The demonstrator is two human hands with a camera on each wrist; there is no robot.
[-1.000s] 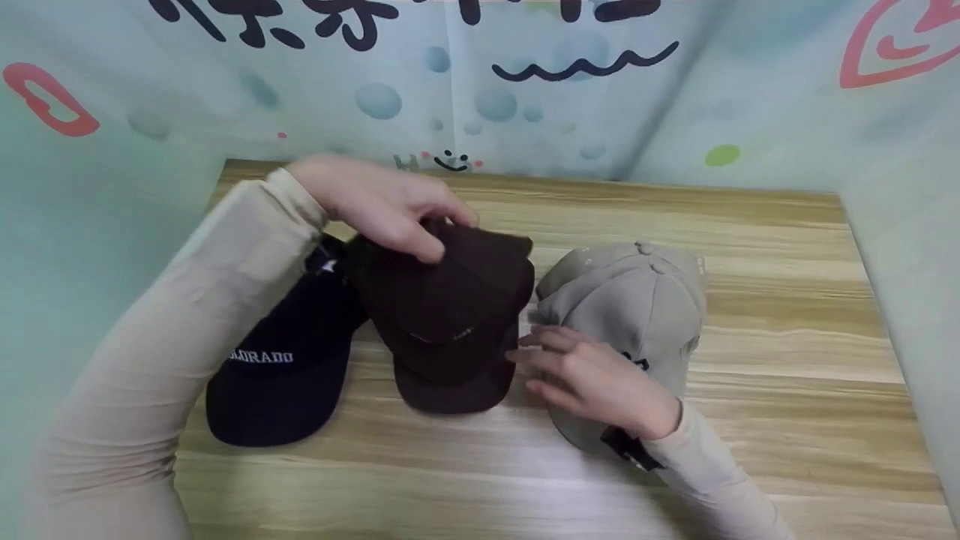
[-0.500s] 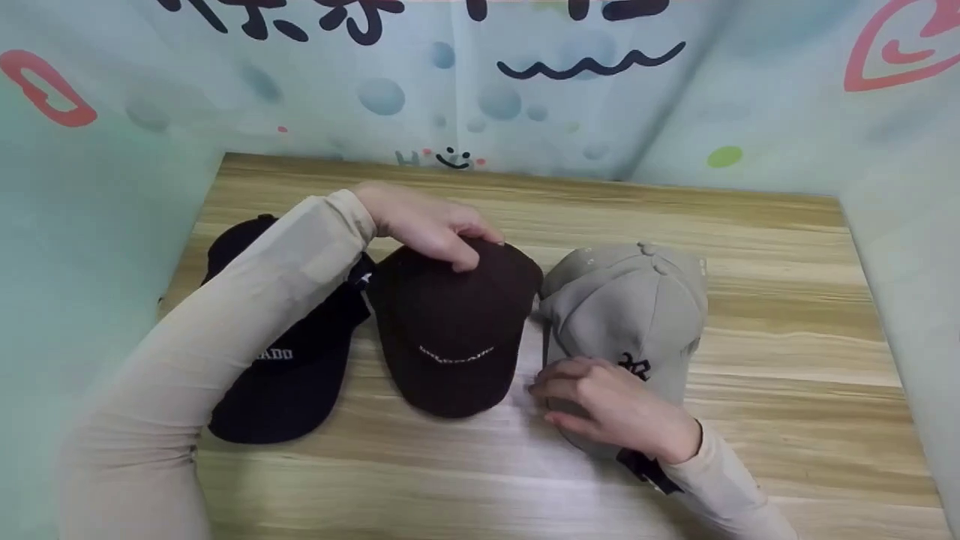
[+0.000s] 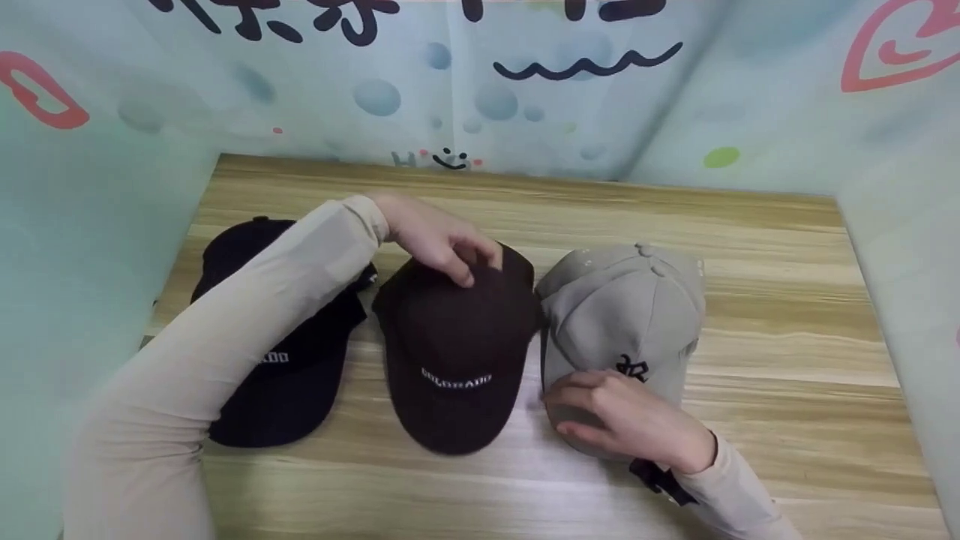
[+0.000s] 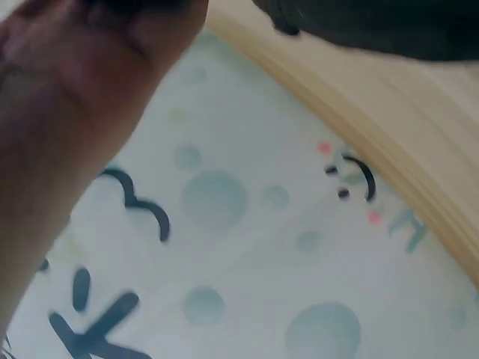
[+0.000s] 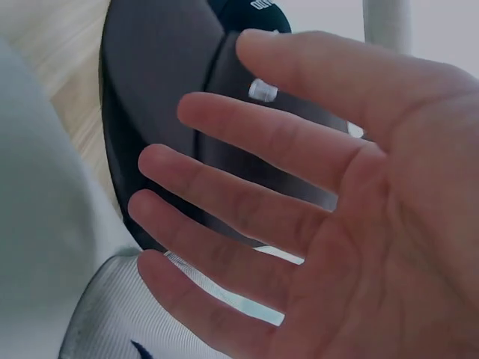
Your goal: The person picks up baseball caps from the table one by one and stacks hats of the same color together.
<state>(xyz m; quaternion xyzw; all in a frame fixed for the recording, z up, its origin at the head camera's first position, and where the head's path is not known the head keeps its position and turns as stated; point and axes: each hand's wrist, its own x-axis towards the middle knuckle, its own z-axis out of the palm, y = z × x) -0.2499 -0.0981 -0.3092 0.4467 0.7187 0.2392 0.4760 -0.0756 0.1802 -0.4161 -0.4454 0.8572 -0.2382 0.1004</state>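
A dark brown baseball cap [image 3: 450,330] with white COLORADO lettering lies in the middle of the table, brim toward me. My left hand [image 3: 442,236] pinches the top of its crown between thumb and fingers. On the right is a grey baseball cap [image 3: 637,307] with a black emblem. My right hand [image 3: 626,416] is over the grey brim and partly covers it. In the right wrist view its fingers [image 5: 232,202] are spread, with the dark cap [image 5: 157,75] beyond them. The left wrist view catches a blurred dark edge of the cap [image 4: 389,26].
A navy baseball cap [image 3: 292,397] lies on the left, partly hidden under my left sleeve [image 3: 225,337]. The caps stand on a wood-grain table [image 3: 787,315]. A printed pale cloth [image 3: 525,90] hangs behind it and along both sides.
The brown cap has come down toward me, its lettering now facing up, with my left hand moving along. My right hand has drawn back from beside the brown cap to over the grey brim.
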